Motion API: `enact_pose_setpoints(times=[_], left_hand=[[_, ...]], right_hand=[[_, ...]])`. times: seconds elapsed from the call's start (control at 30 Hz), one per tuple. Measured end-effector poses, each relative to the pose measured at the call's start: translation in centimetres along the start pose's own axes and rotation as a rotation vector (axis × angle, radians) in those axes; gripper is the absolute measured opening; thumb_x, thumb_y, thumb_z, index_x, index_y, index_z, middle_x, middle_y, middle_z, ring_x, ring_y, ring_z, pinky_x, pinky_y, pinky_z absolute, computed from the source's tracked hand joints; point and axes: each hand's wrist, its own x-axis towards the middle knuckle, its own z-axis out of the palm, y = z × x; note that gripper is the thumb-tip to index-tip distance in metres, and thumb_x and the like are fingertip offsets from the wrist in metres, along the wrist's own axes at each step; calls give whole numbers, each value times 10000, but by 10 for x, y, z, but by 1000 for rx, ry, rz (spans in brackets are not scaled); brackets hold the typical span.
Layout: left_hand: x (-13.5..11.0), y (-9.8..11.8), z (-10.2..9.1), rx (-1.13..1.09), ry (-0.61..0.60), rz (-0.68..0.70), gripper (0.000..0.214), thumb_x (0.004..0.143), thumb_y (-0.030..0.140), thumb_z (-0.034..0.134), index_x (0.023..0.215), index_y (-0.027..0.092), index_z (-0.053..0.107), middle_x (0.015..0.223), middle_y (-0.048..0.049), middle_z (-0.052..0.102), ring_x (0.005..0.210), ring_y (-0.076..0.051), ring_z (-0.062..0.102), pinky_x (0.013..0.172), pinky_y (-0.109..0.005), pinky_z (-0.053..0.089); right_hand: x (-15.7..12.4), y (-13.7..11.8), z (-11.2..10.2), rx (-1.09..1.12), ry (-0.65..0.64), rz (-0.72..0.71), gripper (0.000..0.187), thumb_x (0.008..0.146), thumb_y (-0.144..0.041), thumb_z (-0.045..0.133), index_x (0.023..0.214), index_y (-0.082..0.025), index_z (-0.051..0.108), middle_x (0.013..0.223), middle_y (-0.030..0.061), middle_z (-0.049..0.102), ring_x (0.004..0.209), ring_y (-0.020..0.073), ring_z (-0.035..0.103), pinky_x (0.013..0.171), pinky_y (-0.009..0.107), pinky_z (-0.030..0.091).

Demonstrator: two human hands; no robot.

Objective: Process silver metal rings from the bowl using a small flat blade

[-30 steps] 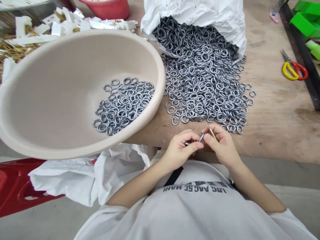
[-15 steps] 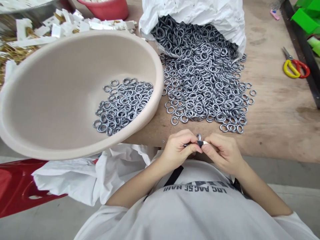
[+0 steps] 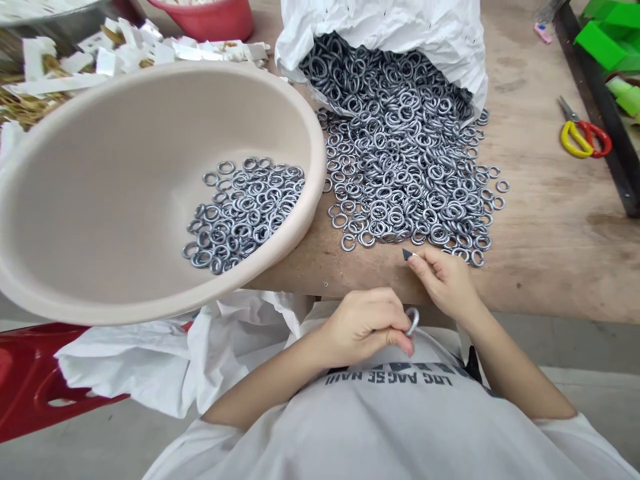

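Observation:
My left hand point(image 3: 367, 325) is closed near my chest, pinching a grey metal ring point(image 3: 413, 321) between thumb and fingers. My right hand point(image 3: 443, 280) is closed at the table's front edge, gripping a small dark pointed piece point(image 3: 407, 254) whose tip points at the ring pile. A large heap of grey metal rings point(image 3: 403, 160) spills from a white bag point(image 3: 390, 30) onto the wooden table point(image 3: 550, 200). A beige plastic basin point(image 3: 115, 180) to the left holds a smaller batch of rings point(image 3: 240, 210).
Yellow and red scissors point(image 3: 583, 133) lie at the right. A red bowl point(image 3: 205, 17) and white paper strips point(image 3: 100, 57) sit at the back left. A red stool point(image 3: 30, 380) and crumpled white bag point(image 3: 165, 360) lie below the basin.
The hands were together at the table edge, working one ring. Now they have parted: the left drew back toward my chest with the ring, the right moved forward toward the pile.

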Motion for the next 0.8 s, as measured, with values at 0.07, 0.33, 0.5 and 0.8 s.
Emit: enact_pose_setpoints(times=[0.07,0.33,0.5,0.8], left_hand=[[-2,-1,-2,-34,87,-23,157,848,363,767,795,216,784,758,-69,709,724,-177,637,716,-285,492],[1,-10,-9,-792,428,-458,377,925,504,638,797,163,544,847,-15,654,427,-1,333,413,-153,228],[4,-8,-13,-934,444,-533,342,916,402,638,752,175,440,754,-3,653,395,-8,379,371,-123,252],[13,-7,-11,-1071,407,-596,274,842,379,733,962,150,641,711,29,608,427,-18,463,361,-108,353]], right_hand=[[9,0,5,-109,33,28,370,1021,-514,462,963,-221,679,781,22,686,680,174,591,638,294,355],[37,-7,23,-650,61,118,290,1007,-446,508,1040,-198,655,953,93,734,730,244,651,582,327,236],[33,3,14,-526,101,97,260,1024,-386,477,1063,-198,652,986,87,727,839,261,655,629,332,303],[29,3,11,-563,58,55,250,995,-380,530,1119,-238,694,1054,67,661,832,222,630,608,325,315]])
